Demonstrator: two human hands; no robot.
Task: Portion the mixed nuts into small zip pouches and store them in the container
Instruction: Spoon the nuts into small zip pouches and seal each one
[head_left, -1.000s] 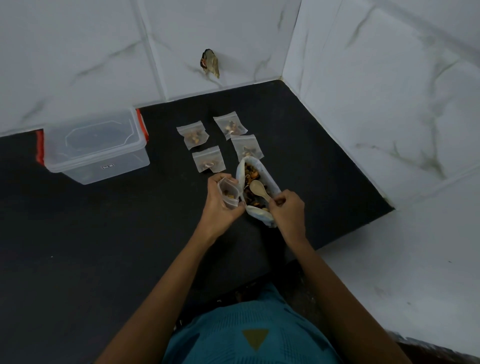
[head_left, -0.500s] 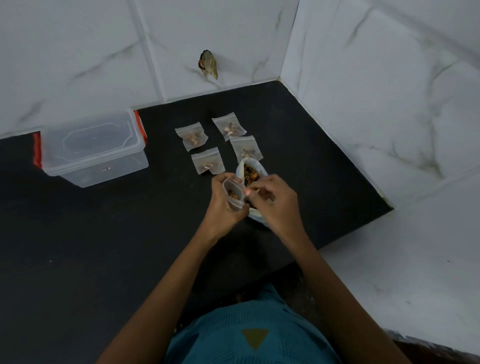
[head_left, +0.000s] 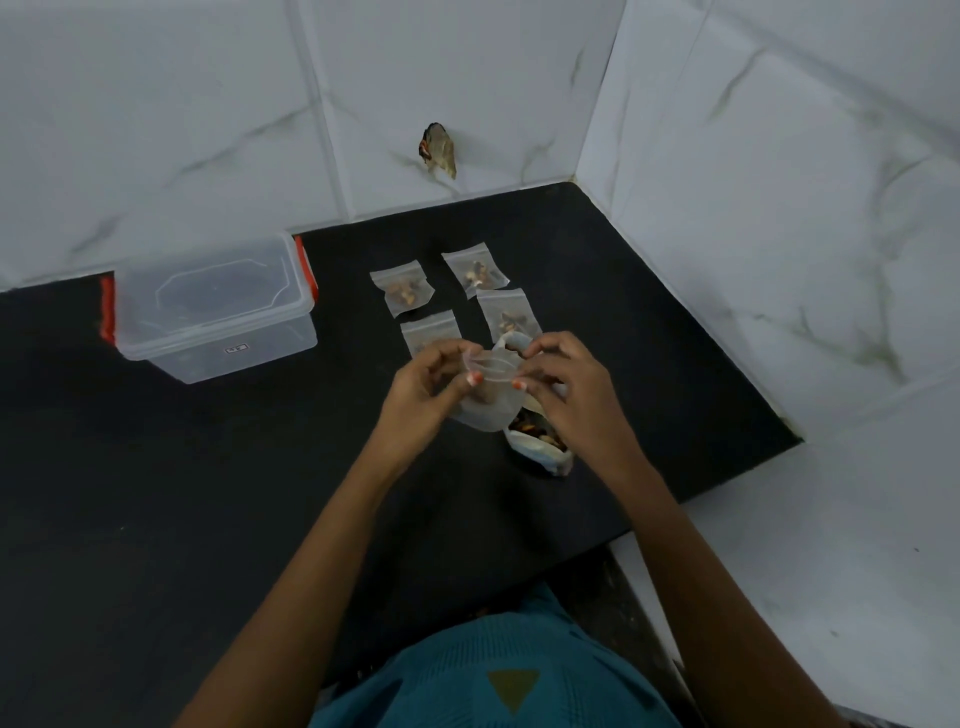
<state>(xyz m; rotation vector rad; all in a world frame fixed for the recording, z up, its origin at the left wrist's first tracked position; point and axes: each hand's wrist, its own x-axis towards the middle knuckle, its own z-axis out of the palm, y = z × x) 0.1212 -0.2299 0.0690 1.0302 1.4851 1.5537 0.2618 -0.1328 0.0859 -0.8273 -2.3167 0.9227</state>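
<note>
On a black bench set in a white tiled corner, a clear lidded container with red latches sits at the back left, well apart from the hands. The left hand and right hand each pinch the top edge of one small zip pouch, both grips closed on it. An open bag of mixed nuts lies under the right hand. Four filled pouches lie flat just behind.

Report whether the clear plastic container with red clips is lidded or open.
Lidded: the clear plastic container carries a flat lid across its rim; whether red clips are latched, cannot tell.
</note>
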